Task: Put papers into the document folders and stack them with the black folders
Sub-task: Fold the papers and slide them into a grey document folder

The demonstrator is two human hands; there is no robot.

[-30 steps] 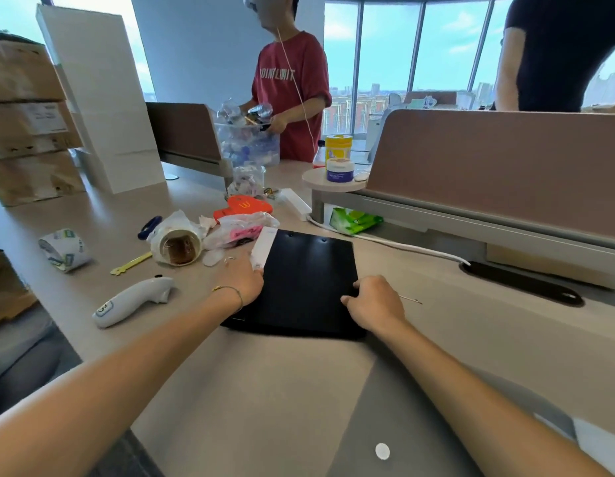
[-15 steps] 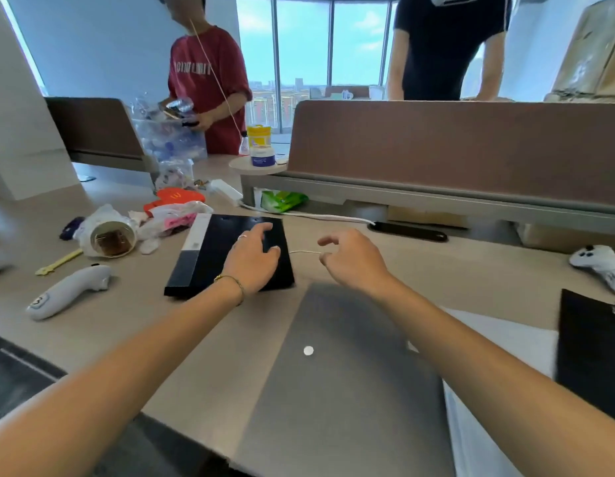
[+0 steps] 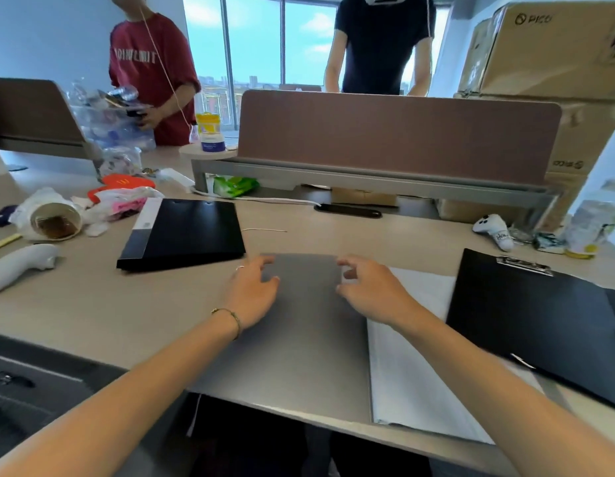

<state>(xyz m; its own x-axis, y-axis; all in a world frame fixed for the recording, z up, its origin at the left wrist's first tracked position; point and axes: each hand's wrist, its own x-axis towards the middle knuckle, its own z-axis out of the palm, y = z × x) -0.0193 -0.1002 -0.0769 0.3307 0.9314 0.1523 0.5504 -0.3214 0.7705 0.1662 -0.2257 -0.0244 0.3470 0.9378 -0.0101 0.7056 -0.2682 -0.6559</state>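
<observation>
Hands (image 3: 252, 292) (image 3: 371, 290) — fingers spread, empty — above flat matte grey folder (image 3: 299, 339).

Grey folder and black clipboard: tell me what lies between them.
In the head view, a stack of white paper lies between the grey folder and the black clipboard. The clipboard's near corner overlaps the paper.

Office, desk (image 3: 92, 304) w/ partition (image 3: 395, 136), big windows (image 3: 254, 39), city view
</observation>
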